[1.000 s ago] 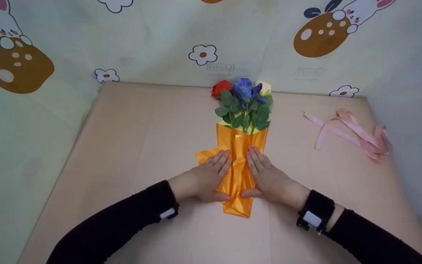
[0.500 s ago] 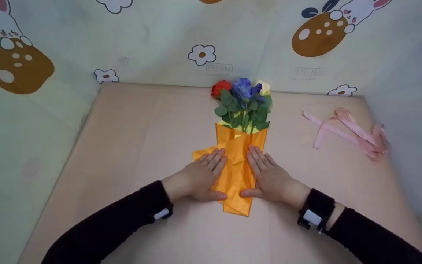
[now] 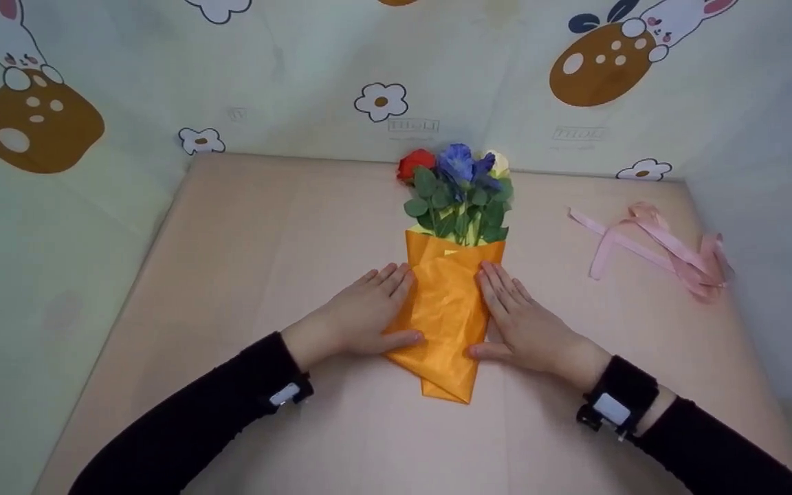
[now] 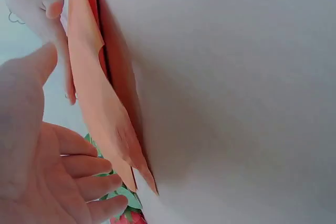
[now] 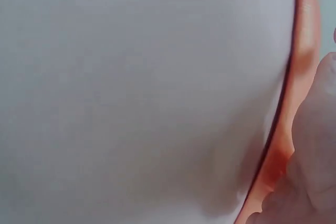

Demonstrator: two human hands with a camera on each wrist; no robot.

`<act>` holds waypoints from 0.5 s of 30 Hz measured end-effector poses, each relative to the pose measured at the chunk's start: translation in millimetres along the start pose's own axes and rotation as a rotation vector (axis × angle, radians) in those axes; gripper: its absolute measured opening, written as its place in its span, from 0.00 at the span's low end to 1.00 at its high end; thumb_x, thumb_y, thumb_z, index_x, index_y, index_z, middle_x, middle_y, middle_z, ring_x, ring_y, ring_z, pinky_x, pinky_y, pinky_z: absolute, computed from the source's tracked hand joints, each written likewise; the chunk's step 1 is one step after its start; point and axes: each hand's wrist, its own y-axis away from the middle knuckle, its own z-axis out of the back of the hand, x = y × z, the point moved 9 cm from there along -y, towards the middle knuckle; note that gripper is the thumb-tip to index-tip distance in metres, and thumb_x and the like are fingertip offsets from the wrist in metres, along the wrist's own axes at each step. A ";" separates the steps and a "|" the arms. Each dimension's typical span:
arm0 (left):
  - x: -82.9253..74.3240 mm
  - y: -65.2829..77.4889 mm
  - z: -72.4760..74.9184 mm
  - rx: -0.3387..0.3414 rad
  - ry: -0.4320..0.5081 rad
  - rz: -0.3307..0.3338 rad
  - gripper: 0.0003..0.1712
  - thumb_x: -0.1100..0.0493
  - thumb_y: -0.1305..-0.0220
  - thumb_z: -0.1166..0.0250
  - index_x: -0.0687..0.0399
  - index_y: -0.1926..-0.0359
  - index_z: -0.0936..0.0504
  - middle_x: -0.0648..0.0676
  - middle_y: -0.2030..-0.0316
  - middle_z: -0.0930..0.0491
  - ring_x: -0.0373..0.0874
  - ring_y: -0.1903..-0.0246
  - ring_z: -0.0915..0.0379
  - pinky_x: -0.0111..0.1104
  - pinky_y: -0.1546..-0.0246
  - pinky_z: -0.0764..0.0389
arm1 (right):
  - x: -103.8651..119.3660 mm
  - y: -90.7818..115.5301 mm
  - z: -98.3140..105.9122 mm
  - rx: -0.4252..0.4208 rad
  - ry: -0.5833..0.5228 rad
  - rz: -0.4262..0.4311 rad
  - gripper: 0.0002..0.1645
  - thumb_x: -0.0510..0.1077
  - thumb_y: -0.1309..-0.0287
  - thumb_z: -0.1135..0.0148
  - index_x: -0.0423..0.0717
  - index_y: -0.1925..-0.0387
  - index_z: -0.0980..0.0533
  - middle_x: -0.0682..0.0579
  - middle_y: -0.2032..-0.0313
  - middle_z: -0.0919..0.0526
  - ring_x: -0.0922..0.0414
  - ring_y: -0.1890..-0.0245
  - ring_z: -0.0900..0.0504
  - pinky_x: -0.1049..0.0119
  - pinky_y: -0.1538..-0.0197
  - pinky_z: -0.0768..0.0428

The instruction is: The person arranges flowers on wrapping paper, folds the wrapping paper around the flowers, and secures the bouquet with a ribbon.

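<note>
A bouquet lies on the table, wrapped in orange paper [image 3: 444,302] folded over its stems. Out of the top come a red rose [image 3: 415,166], a blue flower [image 3: 456,163] and a pale cream flower [image 3: 498,163], with green leaves below them. My left hand [image 3: 368,309] rests on the wrapper's left edge, fingers straight and thumb spread. Against the right edge lies my right hand [image 3: 530,320], its fingers likewise straight. In the left wrist view the paper's side [image 4: 102,98] stands slightly off the table beside my fingers [image 4: 92,184].
A loose pink ribbon [image 3: 685,258] lies in loops at the table's right side. Behind the light table [image 3: 265,227] hangs a pale cloth [image 3: 300,75] printed with rabbits and flowers.
Both hands have moved apart and slightly up the wrapper. The paper between them has gone from bunched to flatter and wider, and the flap at the left no longer sticks out.
</note>
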 end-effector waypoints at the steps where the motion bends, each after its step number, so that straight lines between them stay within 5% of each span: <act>1: -0.7 -1.0 3.2 -0.029 -0.006 -0.009 0.56 0.25 0.27 0.54 0.66 0.20 0.49 0.66 0.20 0.49 0.61 0.20 0.52 0.53 0.22 0.45 | -0.6 0.0 3.0 -0.010 -0.006 -0.003 0.71 0.83 0.38 0.52 0.41 0.18 0.67 0.44 0.17 0.72 0.46 0.16 0.67 0.43 0.19 0.51; 6: -6.2 -4.1 22.0 -0.200 -0.054 -0.069 0.41 0.37 0.22 0.49 0.70 0.30 0.29 0.68 0.31 0.27 0.62 0.32 0.30 0.51 0.29 0.30 | 2.1 -0.5 24.9 -0.162 0.033 0.011 0.54 0.71 0.29 0.48 0.38 0.20 0.47 0.39 0.20 0.46 0.43 0.19 0.45 0.42 0.23 0.39; 10: -6.2 -4.7 35.3 -0.321 -0.091 -0.085 0.26 0.45 0.26 0.41 0.66 0.48 0.18 0.64 0.48 0.18 0.58 0.48 0.22 0.48 0.43 0.20 | 6.4 1.4 47.5 -0.375 0.057 0.054 0.30 0.55 0.26 0.41 0.36 0.37 0.24 0.38 0.42 0.16 0.43 0.40 0.16 0.45 0.36 0.21; 15: 2.2 -5.4 44.6 -0.351 -0.083 -0.031 0.24 0.47 0.28 0.38 0.64 0.48 0.18 0.62 0.49 0.20 0.57 0.52 0.24 0.48 0.49 0.20 | 1.7 5.2 60.3 -0.492 0.042 0.080 0.16 0.46 0.33 0.34 0.39 0.51 0.19 0.45 0.59 0.11 0.47 0.57 0.13 0.49 0.46 0.16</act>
